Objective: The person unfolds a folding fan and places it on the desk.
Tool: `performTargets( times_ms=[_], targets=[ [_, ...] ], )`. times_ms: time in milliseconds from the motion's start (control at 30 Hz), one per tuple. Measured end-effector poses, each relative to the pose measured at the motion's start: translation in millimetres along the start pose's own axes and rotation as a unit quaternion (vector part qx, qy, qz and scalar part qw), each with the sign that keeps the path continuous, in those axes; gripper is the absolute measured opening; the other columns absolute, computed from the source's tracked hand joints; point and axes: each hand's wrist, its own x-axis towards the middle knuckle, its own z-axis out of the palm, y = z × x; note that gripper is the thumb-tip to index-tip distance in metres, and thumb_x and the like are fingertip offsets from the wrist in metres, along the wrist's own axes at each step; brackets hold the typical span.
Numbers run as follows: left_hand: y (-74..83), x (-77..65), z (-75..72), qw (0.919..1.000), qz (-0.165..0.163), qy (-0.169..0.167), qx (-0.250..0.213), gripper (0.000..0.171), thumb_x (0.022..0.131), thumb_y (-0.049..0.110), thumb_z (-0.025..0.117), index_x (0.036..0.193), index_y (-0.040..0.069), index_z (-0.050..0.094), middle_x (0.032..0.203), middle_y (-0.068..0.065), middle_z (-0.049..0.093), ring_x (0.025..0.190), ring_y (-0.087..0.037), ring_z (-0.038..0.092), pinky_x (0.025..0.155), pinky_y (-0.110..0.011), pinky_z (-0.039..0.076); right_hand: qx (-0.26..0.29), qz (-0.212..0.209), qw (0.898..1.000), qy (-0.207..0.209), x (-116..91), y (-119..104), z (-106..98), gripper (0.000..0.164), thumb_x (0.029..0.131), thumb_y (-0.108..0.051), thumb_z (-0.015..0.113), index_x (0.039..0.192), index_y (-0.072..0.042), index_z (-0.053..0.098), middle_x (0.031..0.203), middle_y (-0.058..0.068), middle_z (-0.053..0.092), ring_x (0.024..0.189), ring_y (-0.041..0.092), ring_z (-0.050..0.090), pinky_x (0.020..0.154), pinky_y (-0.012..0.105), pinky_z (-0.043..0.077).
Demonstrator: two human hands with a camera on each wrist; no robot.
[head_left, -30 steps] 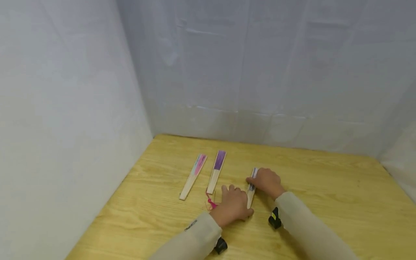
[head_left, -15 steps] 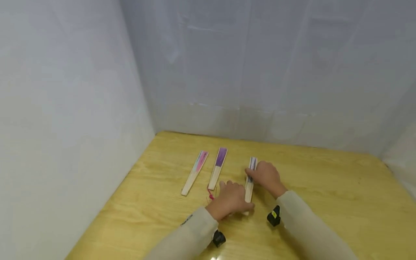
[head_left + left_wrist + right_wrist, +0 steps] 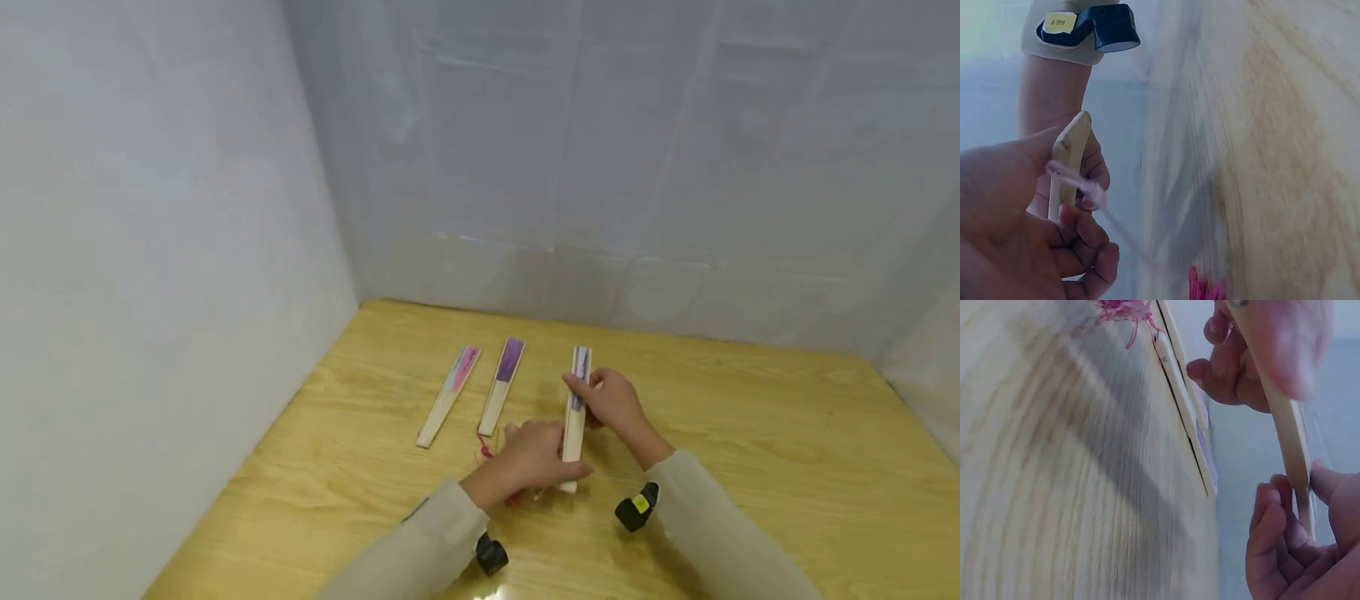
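A folded hand fan [image 3: 573, 432] with bare wooden ribs and a white-and-dark patterned upper part is held between both hands, lifted off the table. My left hand [image 3: 531, 457] grips its narrow lower end, thumb across the front. Higher up, my right hand [image 3: 618, 408] pinches the patterned part between thumb and fingers. In the left wrist view a pink cord hangs from the fan's end [image 3: 1074, 140] down to a pink tassel [image 3: 1205, 287]. The right wrist view has the fan edge-on [image 3: 1286, 434], both hands around it.
Left of the hands lie two more folded fans, one purple [image 3: 510, 362] and one pink and pale blue [image 3: 452, 390]. A pink tassel [image 3: 485, 451] trails from the purple one. White sheeting [image 3: 480, 167] stands behind the wooden table [image 3: 315, 467] and along its left side.
The held fan has come up off the table, its patterned end now showing more. My right hand has turned, with its thumb on the fan's front; my left hand still grips the lower end.
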Motion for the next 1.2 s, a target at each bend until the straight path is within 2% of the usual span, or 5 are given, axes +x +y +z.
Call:
performTargets(
  times_ms=[200, 467, 667, 933, 1200],
  targets=[
    [-0.8, -8.1, 1.6, 0.9983, 0.006, 0.005, -0.058, 0.025, 0.092, 0.044, 0.065, 0.084, 0.021, 0.061, 0.061, 0.011, 0.055, 0.057, -0.007, 0.051, 0.07, -0.034, 0.032, 0.016, -0.009, 1.0, -0.008, -12.4, -3.8, -1.3, 0.043, 0.092, -0.043, 0.066, 0.088, -0.002, 0.052, 0.061, 0.007, 0.056, 0.043, 0.014, 0.053, 0.05, 0.042, 0.054],
    [-2.9, -17.0, 1.4, 0.9959, 0.009, 0.004, -0.09, 0.024, 0.098, 0.04, 0.057, 0.09, 0.018, 0.063, 0.059, 0.009, 0.054, 0.052, -0.007, 0.05, 0.072, -0.033, 0.037, 0.037, -0.032, 0.999, -0.019, -23.5, -4.9, -3.2, 0.037, 0.094, -0.035, 0.065, 0.095, -0.002, 0.051, 0.056, 0.005, 0.058, 0.043, 0.013, 0.05, 0.045, 0.033, 0.048],
    [-10.3, -22.8, -2.0, 0.9891, 0.014, -0.016, -0.145, 0.027, 0.102, 0.034, 0.051, 0.085, 0.014, 0.059, 0.063, 0.006, 0.044, 0.053, -0.008, 0.04, 0.05, -0.022, 0.034, 0.088, -0.044, 0.993, -0.061, -30.7, -4.6, -5.4, 0.03, 0.096, -0.024, 0.064, 0.102, 0.002, 0.051, 0.063, 0.008, 0.065, 0.05, 0.017, 0.06, 0.055, 0.045, 0.056],
    [-13.5, -30.5, -7.3, 0.9794, 0.007, -0.058, -0.193, 0.029, 0.105, 0.03, 0.045, 0.087, 0.012, 0.058, 0.068, 0.003, 0.044, 0.058, -0.01, 0.041, 0.054, -0.023, 0.035, 0.139, -0.042, 0.983, -0.112, -42.5, -4.3, -8.9, 0.032, 0.097, -0.013, 0.061, 0.117, 0.008, 0.048, 0.069, 0.008, 0.068, 0.058, 0.015, 0.064, 0.062, 0.042, 0.058],
    [-14.5, -35.8, -10.4, 0.9762, -0.015, -0.018, -0.216, 0.022, 0.099, 0.026, 0.058, 0.085, 0.009, 0.058, 0.072, 0.003, 0.053, 0.062, -0.009, 0.046, 0.055, -0.023, 0.038, 0.168, -0.043, 0.974, -0.144, -49.9, -3.8, -9.6, 0.044, 0.099, -0.005, 0.055, 0.136, 0.011, 0.04, 0.089, 0.013, 0.07, 0.071, 0.016, 0.067, 0.075, 0.044, 0.058]
  ],
)
